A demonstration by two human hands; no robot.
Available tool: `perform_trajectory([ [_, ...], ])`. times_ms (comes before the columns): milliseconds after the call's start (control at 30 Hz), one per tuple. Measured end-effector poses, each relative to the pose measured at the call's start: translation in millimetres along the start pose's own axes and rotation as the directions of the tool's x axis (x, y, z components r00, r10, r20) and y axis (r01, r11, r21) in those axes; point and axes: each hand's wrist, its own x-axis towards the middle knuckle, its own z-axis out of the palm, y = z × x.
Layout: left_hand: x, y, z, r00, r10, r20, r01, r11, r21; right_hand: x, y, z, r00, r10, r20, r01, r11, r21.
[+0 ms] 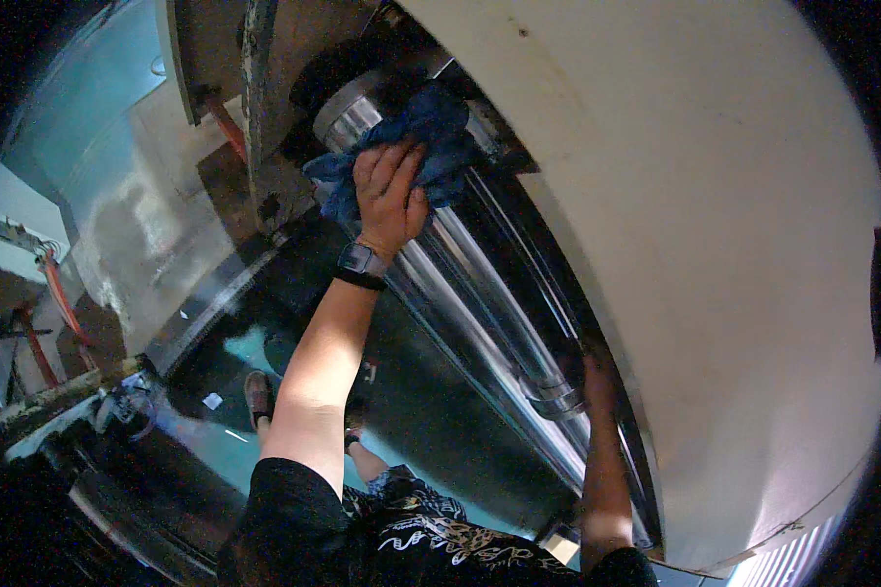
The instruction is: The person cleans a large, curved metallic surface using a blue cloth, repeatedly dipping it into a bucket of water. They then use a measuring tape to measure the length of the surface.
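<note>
My left hand [390, 201] presses a crumpled blue cloth [439, 137] onto the upper end of a long, shiny metal roller [480, 279]. Its fingers are bent over the cloth, and a watch [360, 260] sits on that wrist. At the roller's lower end, my right hand [599, 380] reaches in beside a metal collar [555, 399]. Deep shadow covers its fingers, so I cannot see whether it holds or only touches something. A second bright metal bar [431, 284] runs alongside the roller.
A large cream-coloured machine cover [705, 245] curves along the right side, close to my right arm. To the left stand an upright metal post [256, 98] and orange-red hoses [59, 293]. Below lies a greenish floor [235, 460] with a small white scrap [211, 401] by my shoe.
</note>
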Motion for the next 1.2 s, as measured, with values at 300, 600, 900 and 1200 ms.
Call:
perform_trajectory([
  [300,-36.3,41.5,25.7,0.726,-0.608,-0.322,0.574,0.793,-0.202,-6.0,-10.8,-5.0,0.992,-0.117,-0.055,0.11,0.987,-0.113],
  [600,-86.3,111.6,6.0,0.492,-0.846,0.206,0.856,0.426,-0.294,11.6,24.8,6.2,0.979,-0.158,-0.126,0.152,0.987,-0.056],
  [900,-57.1,120.0,-26.2,0.482,-0.778,0.403,0.876,0.438,-0.201,-11.4,5.2,13.2,0.986,-0.055,-0.16,-0.004,0.939,-0.344],
  [1200,-66.6,102.6,-15.1,0.441,-0.736,0.514,0.889,0.437,-0.137,-0.2,21.7,29.3,0.854,-0.385,-0.351,0.284,0.908,-0.307],
])
